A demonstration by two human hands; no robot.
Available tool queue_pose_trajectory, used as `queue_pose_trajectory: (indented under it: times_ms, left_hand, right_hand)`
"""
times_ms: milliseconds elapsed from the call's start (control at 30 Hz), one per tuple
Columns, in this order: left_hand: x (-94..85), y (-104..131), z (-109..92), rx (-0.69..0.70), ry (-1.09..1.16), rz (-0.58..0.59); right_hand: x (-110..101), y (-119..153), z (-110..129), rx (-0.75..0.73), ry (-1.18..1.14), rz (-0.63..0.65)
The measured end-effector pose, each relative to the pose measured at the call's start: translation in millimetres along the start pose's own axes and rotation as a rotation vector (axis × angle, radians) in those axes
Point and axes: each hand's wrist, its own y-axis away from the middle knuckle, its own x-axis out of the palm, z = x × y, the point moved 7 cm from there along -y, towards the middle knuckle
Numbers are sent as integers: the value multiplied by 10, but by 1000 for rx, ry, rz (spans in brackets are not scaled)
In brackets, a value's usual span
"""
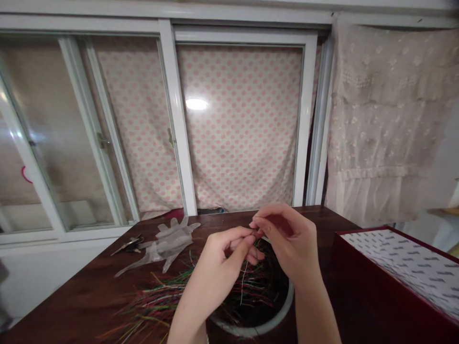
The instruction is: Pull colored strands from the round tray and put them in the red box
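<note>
Dark brown wood: my table (89, 291) bears a pale-rimmed round container (265, 328), probably placed beneath my work to catch bits. Coloured strands (161, 296) fan leftward, likely for easy reach. My left hand (229, 255) and right hand (292, 241) pinch one thin strand (243, 284) above, seemingly for fine control; its whitish end dangles, slightly curved.

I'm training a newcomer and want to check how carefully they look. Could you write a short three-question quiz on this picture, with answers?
1. Multiple choice: just beyond the coloured strands lies what? a) a mug; b) clear plastic gloves; c) a hammer.
2. True or false: the left hand and right hand are wide apart.
3. Fill in: the red-sided box stands on the person's ___ side.

Key: 1 b; 2 false, they come together above the round container; 3 right.
</note>
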Motion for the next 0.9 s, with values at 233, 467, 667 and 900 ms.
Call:
queue_pose_trajectory:
  times_ms: [233,467,667,900]
  left_hand:
    - [-23,-7,25,-9,47,-55]
    - [-81,10,-8,43,-12,-137]
    - [-105,-4,-7,57,-100,-197]
    - [-100,5,-18,40,-62,-207]
  right_hand:
    - [-24,-1,-11,-27,-16,-25]
    - [-26,-5,28,-54,-4,-44]
    - [-21,3,38,-59,27,-52]
    - [-29,1,50,-78,53,-53]
